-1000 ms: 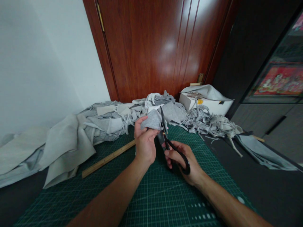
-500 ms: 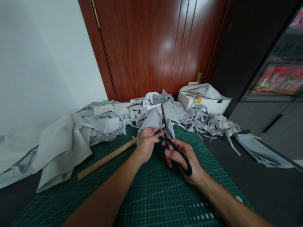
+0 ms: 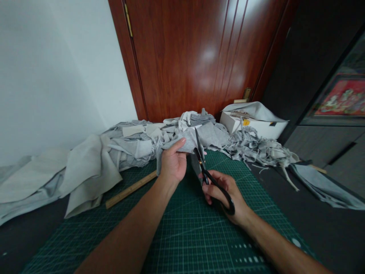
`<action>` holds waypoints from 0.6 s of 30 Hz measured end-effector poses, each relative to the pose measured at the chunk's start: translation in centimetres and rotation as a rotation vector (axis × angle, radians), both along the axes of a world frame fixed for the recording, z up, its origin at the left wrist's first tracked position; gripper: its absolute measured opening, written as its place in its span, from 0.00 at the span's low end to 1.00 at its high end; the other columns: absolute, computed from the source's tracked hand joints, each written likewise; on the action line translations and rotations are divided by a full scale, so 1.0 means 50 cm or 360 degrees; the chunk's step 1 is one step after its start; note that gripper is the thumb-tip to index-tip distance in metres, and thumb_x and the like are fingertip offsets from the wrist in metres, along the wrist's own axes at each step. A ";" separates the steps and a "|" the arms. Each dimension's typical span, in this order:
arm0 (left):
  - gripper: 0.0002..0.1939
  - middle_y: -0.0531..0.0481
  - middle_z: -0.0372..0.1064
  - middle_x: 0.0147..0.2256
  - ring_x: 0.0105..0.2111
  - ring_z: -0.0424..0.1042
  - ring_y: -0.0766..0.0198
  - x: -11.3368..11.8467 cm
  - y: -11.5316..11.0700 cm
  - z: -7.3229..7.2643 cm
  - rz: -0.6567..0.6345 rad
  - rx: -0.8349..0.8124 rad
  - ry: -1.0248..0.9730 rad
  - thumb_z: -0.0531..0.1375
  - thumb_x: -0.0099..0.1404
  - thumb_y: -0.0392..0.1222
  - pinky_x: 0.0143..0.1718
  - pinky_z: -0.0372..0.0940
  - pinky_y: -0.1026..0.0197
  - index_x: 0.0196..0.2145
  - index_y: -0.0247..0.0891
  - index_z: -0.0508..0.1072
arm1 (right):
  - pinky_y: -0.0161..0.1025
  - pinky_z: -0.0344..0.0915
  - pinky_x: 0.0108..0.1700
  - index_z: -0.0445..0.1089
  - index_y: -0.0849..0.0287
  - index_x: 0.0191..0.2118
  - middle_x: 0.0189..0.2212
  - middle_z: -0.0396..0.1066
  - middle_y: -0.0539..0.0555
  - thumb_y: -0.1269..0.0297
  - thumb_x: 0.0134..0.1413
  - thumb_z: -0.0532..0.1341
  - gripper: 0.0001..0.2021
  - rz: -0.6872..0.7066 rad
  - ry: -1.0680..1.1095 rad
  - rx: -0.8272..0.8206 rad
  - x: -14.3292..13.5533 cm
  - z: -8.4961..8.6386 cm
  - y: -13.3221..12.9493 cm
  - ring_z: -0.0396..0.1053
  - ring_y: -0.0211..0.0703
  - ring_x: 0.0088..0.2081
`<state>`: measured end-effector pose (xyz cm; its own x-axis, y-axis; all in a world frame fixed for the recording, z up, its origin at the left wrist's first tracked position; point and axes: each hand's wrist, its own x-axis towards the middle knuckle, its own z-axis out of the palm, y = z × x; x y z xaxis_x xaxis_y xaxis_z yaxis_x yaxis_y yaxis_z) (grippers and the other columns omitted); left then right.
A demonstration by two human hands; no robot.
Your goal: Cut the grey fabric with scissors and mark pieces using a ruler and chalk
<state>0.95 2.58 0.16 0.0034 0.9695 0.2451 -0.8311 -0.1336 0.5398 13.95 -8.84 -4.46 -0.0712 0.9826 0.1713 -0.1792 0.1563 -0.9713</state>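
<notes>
My left hand [image 3: 174, 161] grips a piece of light grey fabric [image 3: 185, 141], thumb on top and the other fingers underneath. Black-handled scissors [image 3: 211, 178] are in my right hand [image 3: 225, 190], their blades pointing away from me with the tips slightly apart. The blades lie at the right edge of the fabric, and a strip of it hangs down beside them. Both hands are above a green cutting mat [image 3: 182, 228] with a printed grid. A wooden ruler [image 3: 131, 189] rests on the mat, left of my left hand.
Heaped grey and off-white cloth [image 3: 91, 163] runs along the wall on the left. Thin fabric strips [image 3: 256, 144] pile up on the right, before a white box [image 3: 256, 123]. A folded grey cloth [image 3: 322, 184] lies far right. A brown door [image 3: 176, 57] stands behind.
My left hand has turned, its thumb now on top of the fabric, and has moved slightly up. A fabric strip hangs beside the scissors. The view has shifted a little to the left.
</notes>
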 end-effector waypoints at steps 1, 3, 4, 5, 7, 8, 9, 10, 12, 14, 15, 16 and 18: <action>0.16 0.48 0.82 0.43 0.49 0.79 0.56 -0.004 -0.002 0.004 -0.0007 0.0009 -0.0002 0.70 0.53 0.28 0.58 0.70 0.54 0.40 0.37 0.79 | 0.35 0.60 0.24 0.73 0.59 0.41 0.24 0.66 0.45 0.60 0.45 0.74 0.18 0.0005 0.0001 -0.0005 0.000 0.001 -0.001 0.60 0.35 0.22; 0.18 0.48 0.83 0.42 0.49 0.80 0.54 -0.010 -0.007 0.010 -0.0036 0.0030 0.0005 0.69 0.52 0.28 0.59 0.69 0.52 0.41 0.37 0.79 | 0.35 0.60 0.24 0.74 0.59 0.41 0.25 0.66 0.45 0.61 0.44 0.75 0.18 0.0021 0.0002 -0.0013 -0.001 0.001 -0.002 0.60 0.35 0.22; 0.19 0.48 0.83 0.42 0.50 0.80 0.53 -0.013 -0.009 0.012 -0.0055 0.0041 0.0012 0.69 0.52 0.28 0.59 0.69 0.51 0.42 0.38 0.79 | 0.35 0.60 0.24 0.74 0.59 0.41 0.25 0.67 0.45 0.61 0.44 0.75 0.18 0.0031 0.0005 -0.0014 -0.001 0.000 -0.003 0.60 0.35 0.21; 0.20 0.47 0.83 0.42 0.51 0.79 0.53 -0.014 -0.011 0.014 -0.0074 0.0054 0.0020 0.69 0.52 0.27 0.60 0.68 0.51 0.43 0.38 0.79 | 0.35 0.60 0.24 0.74 0.59 0.41 0.25 0.67 0.45 0.60 0.44 0.75 0.18 0.0042 0.0009 -0.0016 -0.002 0.000 -0.003 0.61 0.35 0.21; 0.21 0.47 0.83 0.42 0.52 0.78 0.51 -0.016 -0.015 0.015 -0.0103 0.0079 0.0032 0.68 0.52 0.27 0.61 0.67 0.50 0.45 0.38 0.79 | 0.35 0.61 0.24 0.74 0.60 0.41 0.25 0.67 0.45 0.59 0.44 0.75 0.19 0.0059 0.0016 -0.0021 -0.004 -0.001 -0.005 0.61 0.35 0.21; 0.22 0.47 0.83 0.43 0.53 0.78 0.51 -0.016 -0.017 0.014 -0.0113 0.0093 0.0038 0.68 0.51 0.27 0.62 0.67 0.50 0.45 0.38 0.79 | 0.35 0.61 0.24 0.74 0.60 0.41 0.25 0.67 0.45 0.59 0.44 0.76 0.20 0.0065 0.0017 -0.0026 -0.004 0.000 -0.006 0.61 0.34 0.22; 0.23 0.47 0.82 0.43 0.54 0.77 0.51 -0.016 -0.018 0.014 -0.0120 0.0108 0.0044 0.68 0.51 0.27 0.62 0.66 0.50 0.46 0.39 0.79 | 0.35 0.62 0.24 0.73 0.60 0.41 0.25 0.67 0.45 0.58 0.44 0.76 0.20 0.0072 0.0018 -0.0031 -0.005 0.000 -0.007 0.61 0.34 0.22; 0.24 0.47 0.82 0.44 0.55 0.77 0.50 -0.016 -0.020 0.014 -0.0125 0.0121 0.0051 0.68 0.50 0.27 0.63 0.66 0.50 0.47 0.39 0.79 | 0.35 0.62 0.24 0.73 0.60 0.41 0.25 0.67 0.45 0.58 0.44 0.76 0.20 0.0083 0.0016 -0.0038 -0.006 0.001 -0.008 0.62 0.35 0.22; 0.26 0.47 0.82 0.45 0.56 0.76 0.49 -0.016 -0.023 0.014 -0.0131 0.0140 0.0066 0.68 0.50 0.27 0.63 0.66 0.49 0.48 0.40 0.78 | 0.35 0.64 0.25 0.73 0.59 0.41 0.25 0.67 0.45 0.56 0.46 0.75 0.19 0.0117 0.0007 -0.0053 -0.008 0.002 -0.009 0.63 0.35 0.22; 0.28 0.47 0.82 0.46 0.57 0.76 0.47 -0.016 -0.024 0.015 -0.0131 0.0162 0.0082 0.68 0.49 0.27 0.63 0.66 0.48 0.49 0.40 0.78 | 0.35 0.65 0.25 0.73 0.60 0.42 0.24 0.67 0.45 0.55 0.49 0.75 0.19 0.0160 -0.0003 -0.0067 -0.010 0.001 -0.010 0.64 0.36 0.22; 0.28 0.47 0.82 0.47 0.57 0.76 0.47 -0.016 -0.025 0.016 -0.0127 0.0180 0.0088 0.68 0.49 0.27 0.63 0.66 0.48 0.49 0.40 0.78 | 0.35 0.65 0.25 0.72 0.60 0.42 0.24 0.68 0.45 0.54 0.49 0.75 0.20 0.0180 -0.0004 -0.0075 -0.010 0.001 -0.011 0.65 0.36 0.22; 0.28 0.47 0.82 0.47 0.57 0.75 0.46 -0.017 -0.025 0.016 -0.0123 0.0201 0.0091 0.67 0.49 0.28 0.62 0.66 0.47 0.50 0.40 0.78 | 0.35 0.65 0.25 0.72 0.60 0.42 0.25 0.68 0.45 0.54 0.48 0.75 0.20 0.0196 -0.0004 -0.0086 -0.011 0.001 -0.011 0.65 0.35 0.22; 0.29 0.47 0.81 0.47 0.57 0.75 0.46 -0.019 -0.024 0.018 -0.0117 0.0241 0.0085 0.67 0.49 0.27 0.62 0.67 0.47 0.51 0.41 0.78 | 0.35 0.66 0.25 0.72 0.60 0.42 0.25 0.69 0.45 0.54 0.48 0.75 0.21 0.0224 -0.0012 -0.0117 -0.013 0.001 -0.013 0.65 0.35 0.22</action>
<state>-0.02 1.40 1.07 0.0901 0.9182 0.3856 -0.8124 -0.1562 0.5618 13.31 -9.47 -4.42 -0.2101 0.9727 0.0983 -0.1871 0.0586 -0.9806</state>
